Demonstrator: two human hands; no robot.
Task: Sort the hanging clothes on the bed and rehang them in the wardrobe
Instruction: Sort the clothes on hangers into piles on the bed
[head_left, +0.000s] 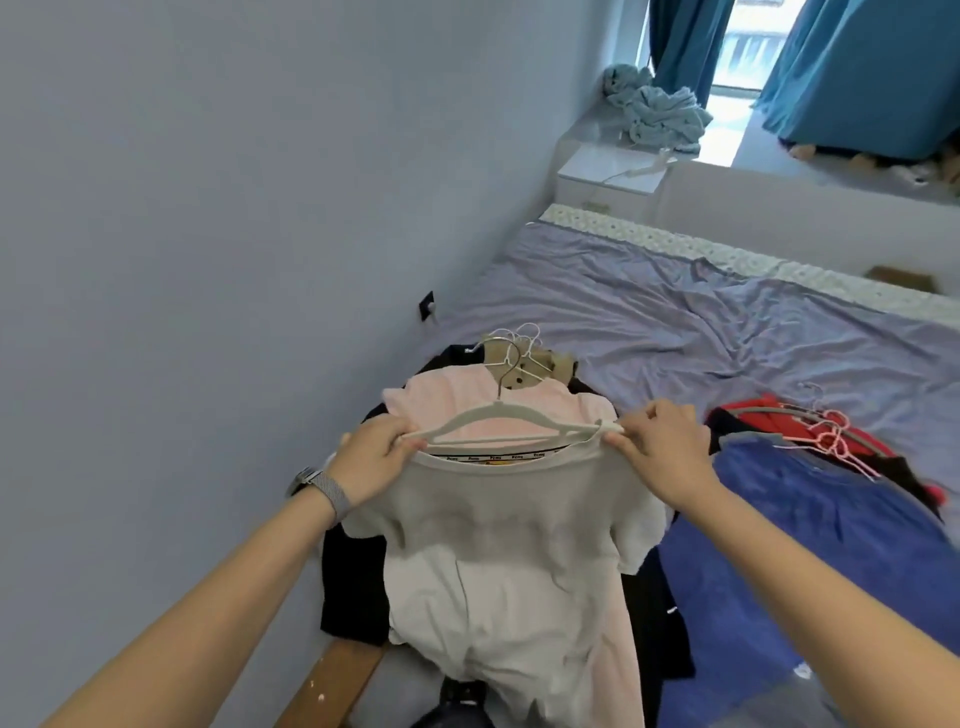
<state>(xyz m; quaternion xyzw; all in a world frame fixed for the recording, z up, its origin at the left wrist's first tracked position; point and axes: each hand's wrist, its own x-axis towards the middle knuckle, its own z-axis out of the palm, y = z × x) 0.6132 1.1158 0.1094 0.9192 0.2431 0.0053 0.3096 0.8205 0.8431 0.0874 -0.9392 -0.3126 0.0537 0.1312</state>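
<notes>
Sorting step: left hand (375, 457) and right hand (658, 448) each pinch a shoulder of the grey T-shirt (498, 525) at the ends of its white hanger (511, 423), over the near pile on the bed (701, 322). Next, probably seat the shoulders or slip the hanger out. Pink top (457, 402) lies beneath; blue garment (789, 535) and pink hangers (831, 441) to the right. Tangled hooks may snag.

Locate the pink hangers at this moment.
In the head view the pink hangers lie on the bed at the right, atop the blue garment and beside the red one, just right of the right hand.
</notes>
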